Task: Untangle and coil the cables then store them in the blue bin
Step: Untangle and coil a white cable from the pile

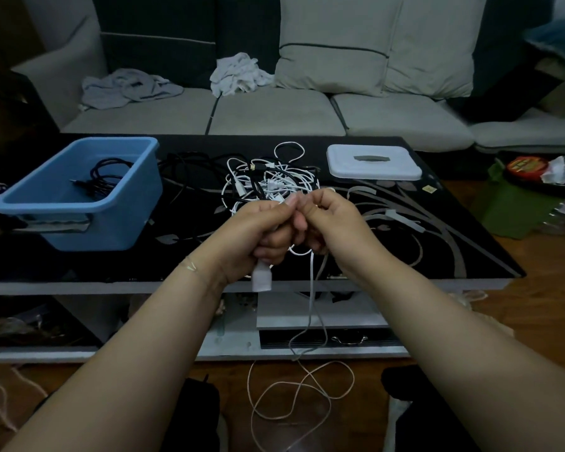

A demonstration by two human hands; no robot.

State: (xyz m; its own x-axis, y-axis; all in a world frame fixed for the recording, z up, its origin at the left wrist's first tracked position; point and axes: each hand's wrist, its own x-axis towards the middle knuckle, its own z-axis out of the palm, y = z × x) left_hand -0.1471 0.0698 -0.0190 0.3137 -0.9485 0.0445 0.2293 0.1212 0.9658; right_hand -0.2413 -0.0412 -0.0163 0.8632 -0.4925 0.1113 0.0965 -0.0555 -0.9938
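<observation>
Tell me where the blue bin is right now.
In the head view, the blue bin sits on the left side of the black table, left of the tangled cable pile, with a black cable inside.

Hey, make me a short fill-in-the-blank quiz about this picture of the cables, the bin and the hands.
1. The blue bin already holds a coiled ____ cable.
2. Both hands, left hand and right hand, hold a ____ cable.
3. That cable's loose end trails down onto the ____.
4. The white lid lies on the ____ of the tangle.

Missing words: black; white; floor; right
</observation>
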